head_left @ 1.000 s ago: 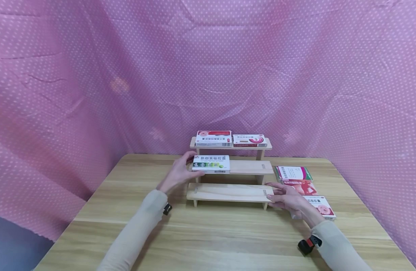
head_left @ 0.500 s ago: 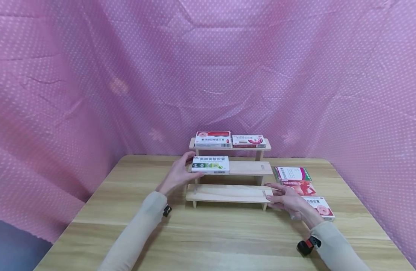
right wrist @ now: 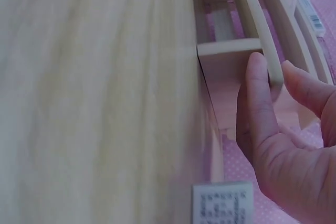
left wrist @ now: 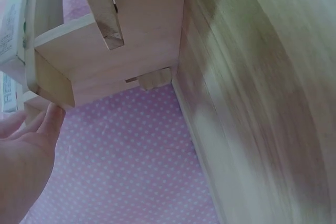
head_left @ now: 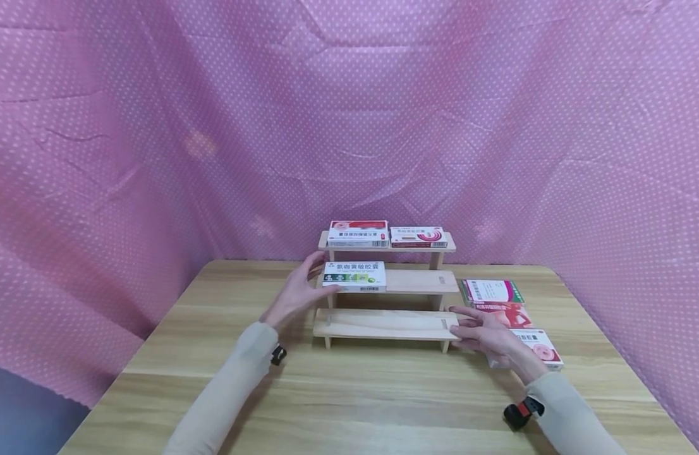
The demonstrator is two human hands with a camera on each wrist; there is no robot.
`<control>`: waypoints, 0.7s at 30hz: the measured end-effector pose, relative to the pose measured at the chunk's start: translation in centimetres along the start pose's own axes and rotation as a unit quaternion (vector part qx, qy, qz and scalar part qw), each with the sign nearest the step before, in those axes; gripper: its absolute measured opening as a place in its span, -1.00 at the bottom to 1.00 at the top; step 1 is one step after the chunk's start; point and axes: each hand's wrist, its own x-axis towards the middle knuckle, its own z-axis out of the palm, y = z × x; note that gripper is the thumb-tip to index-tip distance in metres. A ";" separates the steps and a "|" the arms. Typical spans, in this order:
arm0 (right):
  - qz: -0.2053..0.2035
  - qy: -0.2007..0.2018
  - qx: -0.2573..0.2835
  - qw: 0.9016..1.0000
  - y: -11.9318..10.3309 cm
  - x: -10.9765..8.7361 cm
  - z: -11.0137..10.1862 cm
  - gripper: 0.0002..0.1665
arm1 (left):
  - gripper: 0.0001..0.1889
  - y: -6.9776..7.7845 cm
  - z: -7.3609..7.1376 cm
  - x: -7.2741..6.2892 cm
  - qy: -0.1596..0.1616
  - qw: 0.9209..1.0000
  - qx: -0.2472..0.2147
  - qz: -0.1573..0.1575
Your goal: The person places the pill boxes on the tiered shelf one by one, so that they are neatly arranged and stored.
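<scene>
A three-tier wooden display stand (head_left: 386, 324) stands on the table. On its middle tier, at the left, lies a white and green medicine box (head_left: 354, 277). My left hand (head_left: 297, 291) curves round the left end of that tier, thumb in front and fingers behind, beside the box; in the left wrist view its fingertips (left wrist: 51, 116) touch the shelf end. My right hand (head_left: 488, 335) grips the right end of the bottom tier; in the right wrist view a finger (right wrist: 258, 93) presses below the shelf and the thumb lies along its edge.
Two boxes, a red and white box (head_left: 358, 234) and a white box with pink rings (head_left: 419, 236), lie on the top tier. Right of the stand are a green-edged box (head_left: 493, 291), a red box (head_left: 505, 314) and a white-pink box (head_left: 540, 349). A pink dotted curtain (head_left: 349, 126) hangs behind.
My left hand has shifted slightly left and its thumb lies less far across the box's front. The right hand stays at the bottom tier's end. The stand and boxes look the same.
</scene>
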 end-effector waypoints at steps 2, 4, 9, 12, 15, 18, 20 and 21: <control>-0.003 -0.001 -0.012 1.000 -0.1 -0.2 -0.4 -0.16 | 0.04 0.0 -0.3 -0.2 0.002 1.000 -0.015 -0.007; -0.013 -0.004 -0.037 0.999 -0.3 -0.6 -0.9 -0.19 | 0.00 0.0 -0.5 -0.5 0.006 0.999 -0.028 -0.022; -0.073 -0.020 -0.150 0.986 -0.3 -1.5 -2.9 -0.29 | -0.03 -0.4 -0.9 -1.4 0.014 0.997 -0.040 -0.072; -0.099 -0.008 -0.222 0.970 -0.3 -2.3 -4.2 -0.36 | -0.04 -0.7 -1.0 -2.2 0.010 0.996 -0.035 -0.087; -0.108 0.014 -0.281 0.953 -0.4 -3.2 -5.5 -0.41 | -0.08 -1.0 -0.9 -3.0 0.004 0.993 -0.037 -0.113; -0.113 0.026 -0.315 0.942 -0.4 -4.2 -6.8 -0.42 | -0.12 -1.3 -0.6 -3.7 -0.011 0.989 -0.063 -0.134; -0.108 0.035 -0.329 0.937 -0.4 -4.9 -7.7 -0.40 | -0.15 -1.3 -0.4 -4.2 -0.023 0.985 -0.082 -0.148; -0.105 0.038 -0.333 0.936 -0.3 -5.3 -8.2 -0.40 | -0.16 -1.4 -0.3 -4.3 -0.033 0.983 -0.096 -0.151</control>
